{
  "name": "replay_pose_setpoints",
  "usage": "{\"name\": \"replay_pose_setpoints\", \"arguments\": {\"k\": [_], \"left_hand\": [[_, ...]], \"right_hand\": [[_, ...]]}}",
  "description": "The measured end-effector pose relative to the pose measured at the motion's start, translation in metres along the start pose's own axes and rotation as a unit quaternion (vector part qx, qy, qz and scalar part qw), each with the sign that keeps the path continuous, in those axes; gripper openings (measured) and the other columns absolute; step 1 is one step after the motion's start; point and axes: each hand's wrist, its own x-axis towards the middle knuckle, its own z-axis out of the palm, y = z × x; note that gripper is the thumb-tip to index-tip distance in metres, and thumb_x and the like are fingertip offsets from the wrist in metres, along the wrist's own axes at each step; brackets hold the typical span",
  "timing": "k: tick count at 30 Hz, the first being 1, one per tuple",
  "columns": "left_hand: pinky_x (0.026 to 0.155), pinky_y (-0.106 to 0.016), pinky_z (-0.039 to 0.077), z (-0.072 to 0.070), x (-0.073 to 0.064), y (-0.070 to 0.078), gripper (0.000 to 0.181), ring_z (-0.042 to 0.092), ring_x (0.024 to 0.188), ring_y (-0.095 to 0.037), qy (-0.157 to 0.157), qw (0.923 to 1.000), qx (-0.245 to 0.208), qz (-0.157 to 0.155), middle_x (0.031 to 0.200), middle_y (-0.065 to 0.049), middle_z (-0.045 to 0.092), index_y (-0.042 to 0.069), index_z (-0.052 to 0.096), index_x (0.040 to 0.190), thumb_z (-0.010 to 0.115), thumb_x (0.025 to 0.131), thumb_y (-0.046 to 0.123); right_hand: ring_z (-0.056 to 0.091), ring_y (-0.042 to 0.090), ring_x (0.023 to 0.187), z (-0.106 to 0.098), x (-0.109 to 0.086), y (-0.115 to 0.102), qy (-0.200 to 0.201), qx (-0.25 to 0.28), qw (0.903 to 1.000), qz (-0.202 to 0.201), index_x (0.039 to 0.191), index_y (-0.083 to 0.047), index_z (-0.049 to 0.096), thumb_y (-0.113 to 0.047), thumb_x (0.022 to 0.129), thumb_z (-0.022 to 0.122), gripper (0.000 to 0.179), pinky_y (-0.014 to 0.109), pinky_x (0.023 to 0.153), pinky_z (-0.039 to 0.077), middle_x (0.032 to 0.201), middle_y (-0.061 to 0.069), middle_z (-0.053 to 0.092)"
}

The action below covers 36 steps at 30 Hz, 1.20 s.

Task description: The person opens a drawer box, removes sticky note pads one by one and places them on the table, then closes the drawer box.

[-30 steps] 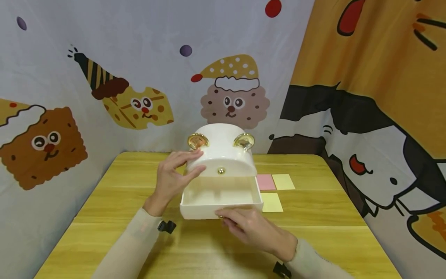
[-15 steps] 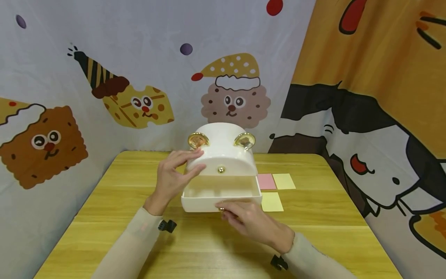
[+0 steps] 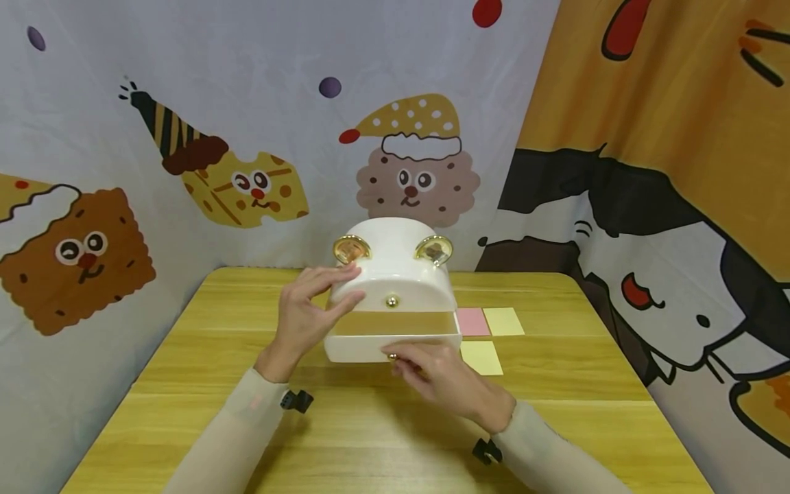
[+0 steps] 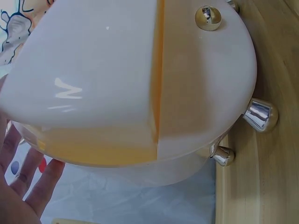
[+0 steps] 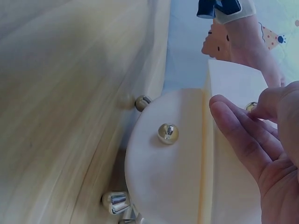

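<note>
A rounded white drawer box (image 3: 395, 264) with two gold ears (image 3: 434, 250) stands mid-table on gold feet (image 4: 261, 115). Its middle drawer (image 3: 361, 348) is partly pulled out, and the part of its inside that shows looks bare. My right hand (image 3: 453, 381) pinches this drawer's small gold knob (image 5: 252, 106) between thumb and fingers. At the box's upper left, my left hand (image 3: 308, 312) rests with extended fingers by the gold ear and its thumb along the front edge. The top knob (image 3: 391, 301) and bottom knob (image 5: 168, 134) are both untouched.
Right of the box, a pink sticky note (image 3: 473, 322) and two yellow notes (image 3: 503, 321) lie flat on the wooden table (image 3: 555, 398). A cloth backdrop with cartoon prints (image 3: 271, 189) hangs behind and at both sides.
The middle drawer has slid inward toward the box, and my right hand has moved away from me with its knob. My left hand has stayed in place on the box.
</note>
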Motion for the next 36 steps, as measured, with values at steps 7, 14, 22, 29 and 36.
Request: {"name": "replay_pose_setpoints", "arguments": {"k": [7,14,22,29,36], "left_hand": [[0.099,-0.017,0.057,0.0,0.001,0.0,0.043,0.084,0.117,-0.028,0.0,1.0,-0.001,0.002,0.13,-0.004,0.09,0.016,0.091,0.127,0.105,0.087,0.012],[0.099,-0.017,0.058,0.0,0.0,0.001,0.044,0.084,0.115,-0.029,0.005,1.0,-0.005,0.003,0.13,-0.004,0.09,0.017,0.091,0.127,0.105,0.086,0.009],[0.1,-0.018,0.058,0.001,0.0,0.002,0.045,0.084,0.115,-0.029,0.008,0.9999,-0.007,0.005,0.13,-0.004,0.09,0.016,0.091,0.126,0.106,0.085,0.008],[0.1,-0.019,0.056,0.001,0.001,0.002,0.045,0.084,0.115,-0.029,0.011,0.9999,-0.011,0.006,0.129,-0.004,0.09,0.016,0.091,0.126,0.105,0.085,0.006],[0.102,-0.018,0.057,0.002,0.0,0.002,0.045,0.084,0.116,-0.029,0.013,0.9998,-0.015,0.01,0.13,-0.004,0.09,0.016,0.091,0.126,0.105,0.084,0.006]], "right_hand": [[0.084,0.008,0.092,0.0,0.005,0.01,0.012,-0.004,0.9999,0.006,0.139,0.003,0.077,0.013,0.101,0.08,0.039,0.008,0.081,0.062,0.111,0.007,0.089],[0.086,0.012,0.09,0.002,0.008,0.018,0.019,-0.007,0.9997,0.01,0.137,0.003,0.078,0.012,0.102,0.081,0.036,0.01,0.082,0.064,0.113,0.011,0.089],[0.089,0.018,0.091,0.003,0.011,0.026,0.025,-0.004,0.9995,0.021,0.137,0.003,0.079,0.012,0.101,0.082,0.037,0.013,0.083,0.067,0.117,0.014,0.089],[0.09,0.023,0.092,0.004,0.013,0.031,0.019,0.021,0.9987,0.042,0.136,0.005,0.079,0.011,0.104,0.08,0.033,0.012,0.086,0.066,0.119,0.017,0.089],[0.09,0.022,0.091,0.004,0.015,0.034,0.024,0.021,0.9987,0.038,0.135,0.005,0.079,0.01,0.104,0.081,0.032,0.012,0.084,0.067,0.118,0.017,0.088]]}}
